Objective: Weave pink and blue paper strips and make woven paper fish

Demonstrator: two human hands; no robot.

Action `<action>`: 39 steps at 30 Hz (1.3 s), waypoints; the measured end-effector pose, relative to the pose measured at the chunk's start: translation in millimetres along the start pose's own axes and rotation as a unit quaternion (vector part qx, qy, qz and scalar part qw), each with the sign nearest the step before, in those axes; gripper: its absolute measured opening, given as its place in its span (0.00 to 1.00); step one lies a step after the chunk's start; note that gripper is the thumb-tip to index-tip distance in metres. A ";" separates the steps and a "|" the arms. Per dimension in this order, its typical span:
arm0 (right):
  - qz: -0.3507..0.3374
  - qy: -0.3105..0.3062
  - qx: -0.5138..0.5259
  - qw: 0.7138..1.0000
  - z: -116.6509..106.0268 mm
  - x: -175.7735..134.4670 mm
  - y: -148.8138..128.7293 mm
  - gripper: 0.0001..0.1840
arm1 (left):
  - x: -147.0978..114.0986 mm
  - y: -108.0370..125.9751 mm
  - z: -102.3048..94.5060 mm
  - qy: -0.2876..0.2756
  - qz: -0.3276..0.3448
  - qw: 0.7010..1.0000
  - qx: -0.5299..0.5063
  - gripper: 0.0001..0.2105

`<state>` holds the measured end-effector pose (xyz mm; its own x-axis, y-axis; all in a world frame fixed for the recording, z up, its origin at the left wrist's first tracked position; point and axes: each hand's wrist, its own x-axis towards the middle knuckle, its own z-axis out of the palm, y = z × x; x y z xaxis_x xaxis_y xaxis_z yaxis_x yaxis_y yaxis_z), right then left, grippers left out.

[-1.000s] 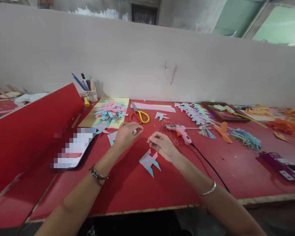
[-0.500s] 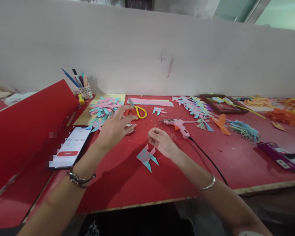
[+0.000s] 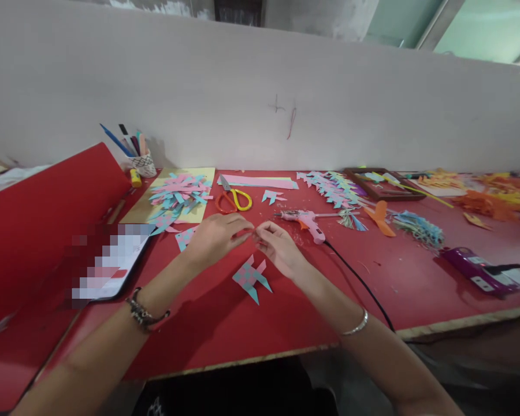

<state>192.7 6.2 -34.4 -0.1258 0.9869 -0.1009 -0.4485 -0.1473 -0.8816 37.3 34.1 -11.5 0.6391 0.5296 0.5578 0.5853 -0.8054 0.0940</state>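
Woven paper fish (image 3: pixel 250 278) flat, long axis diagonal; hands (image 3: pixel 216 238) (image 3: pixel 277 247) fingertips pinched together, contents unclear.

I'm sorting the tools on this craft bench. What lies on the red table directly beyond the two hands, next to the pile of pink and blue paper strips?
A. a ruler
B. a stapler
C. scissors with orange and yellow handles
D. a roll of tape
C: the scissors with orange and yellow handles lie just past the left hand and right hand, right of the paper strips.
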 end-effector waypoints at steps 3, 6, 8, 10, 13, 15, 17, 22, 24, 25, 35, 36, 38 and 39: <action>-0.003 0.001 -0.006 1.000 -0.5 0.6 0.1 0.15 | -0.7 1.3 0.9 0.007 -0.018 1.000 -0.018 0.09; -0.004 0.004 -0.010 1.000 -0.5 1.3 1.4 0.15 | -1.5 4.5 4.0 0.030 -0.022 0.999 0.018 0.09; -0.007 0.013 -0.010 1.000 -1.0 2.2 3.1 0.15 | -2.0 7.5 7.0 0.050 -0.002 0.996 0.077 0.09; -0.009 0.024 -0.011 1.000 -2.0 3.5 4.8 0.15 | -2.2 10.5 9.3 0.054 0.025 0.989 0.137 0.09; -0.012 0.037 -0.017 0.999 -3.2 4.8 5.7 0.15 | -1.9 14.0 10.5 0.034 0.058 0.980 0.188 0.10; -0.017 0.043 -0.022 0.999 -3.0 4.5 5.2 0.15 | -1.7 15.0 10.5 0.017 0.057 0.978 0.199 0.10; -0.018 0.046 -0.030 0.998 -2.2 3.4 4.6 0.14 | -2.2 14.6 10.5 0.002 0.032 0.980 0.198 0.11; -0.018 0.003 -0.080 0.997 -1.0 2.2 5.8 0.11 | -9.8 9.0 6.6 0.019 -0.074 0.989 0.130 0.12; -0.038 -0.014 -0.129 0.991 -3.8 4.9 4.1 0.09 | -17.1 6.4 1.9 0.029 -0.114 0.989 0.089 0.11; -0.056 -0.011 -0.165 0.985 -6.6 6.8 1.5 0.08 | -21.8 5.4 -0.7 0.030 -0.134 0.988 0.065 0.10; -0.024 0.204 -0.807 0.554 -61.4 -8.3 -74.7 0.09 | -67.5 -8.3 -4.6 -0.028 -0.316 0.937 -0.147 0.11; 0.015 0.211 -0.827 0.522 -67.0 -10.3 -77.4 0.10 | -68.8 -10.6 -3.0 -0.027 -0.333 0.927 -0.168 0.11; 0.073 0.188 -0.843 0.499 -78.3 -10.4 -76.4 0.14 | -70.1 -13.8 -0.3 -0.028 -0.356 0.910 -0.209 0.12; 0.080 0.173 -0.842 0.504 -83.8 -8.8 -73.4 0.16 | -70.3 -14.4 0.6 -0.030 -0.362 0.904 -0.227 0.12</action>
<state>300.9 13.8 -7.5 0.2513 0.9666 -0.0510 0.9676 -0.2495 0.0395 -15.7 8.7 -52.5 0.2033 0.9642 0.1703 0.6049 -0.2605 0.7525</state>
